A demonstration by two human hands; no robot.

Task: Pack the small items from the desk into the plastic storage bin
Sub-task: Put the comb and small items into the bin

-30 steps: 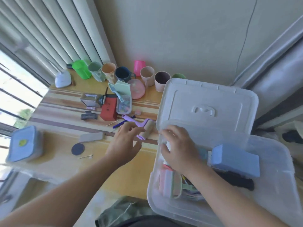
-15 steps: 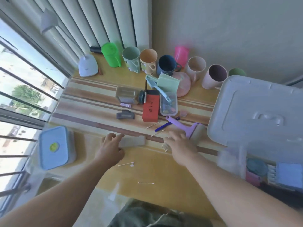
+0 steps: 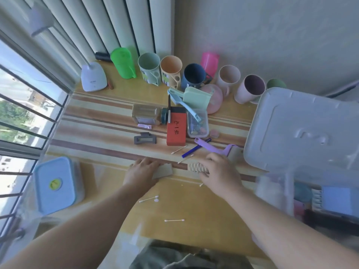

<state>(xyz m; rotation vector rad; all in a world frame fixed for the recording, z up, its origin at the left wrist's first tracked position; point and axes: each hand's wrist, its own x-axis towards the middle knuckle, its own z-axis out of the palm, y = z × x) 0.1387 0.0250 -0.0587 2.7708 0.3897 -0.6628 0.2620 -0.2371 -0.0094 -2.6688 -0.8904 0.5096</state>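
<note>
On the yellow desk (image 3: 184, 206) my left hand (image 3: 140, 172) lies over the left end of a flat grey block (image 3: 164, 170), fingers curled at its far edge. To its right, my right hand (image 3: 218, 172) curls over a beige toothed hair clip (image 3: 195, 167). The clear plastic storage bin (image 3: 272, 193) stands at the right edge of the desk, several items blurred inside it. Its lid (image 3: 303, 131) leans behind it. Small items lie beyond my hands: a purple lint roller (image 3: 215, 149), a blue pen (image 3: 194, 149), a red box (image 3: 176, 130), a grey hair claw (image 3: 144, 138).
Cotton swabs (image 3: 148, 199) lie loose on the near desk. A row of mugs (image 3: 194, 76) lines the back wall, with a white lamp base (image 3: 93, 77) at the left. A blue-lidded container (image 3: 54, 185) sits at the near left by the window.
My right hand left the bin and came down on the desk over the beige clip. My left hand slid onto the grey block. The view swung left, away from the bin.
</note>
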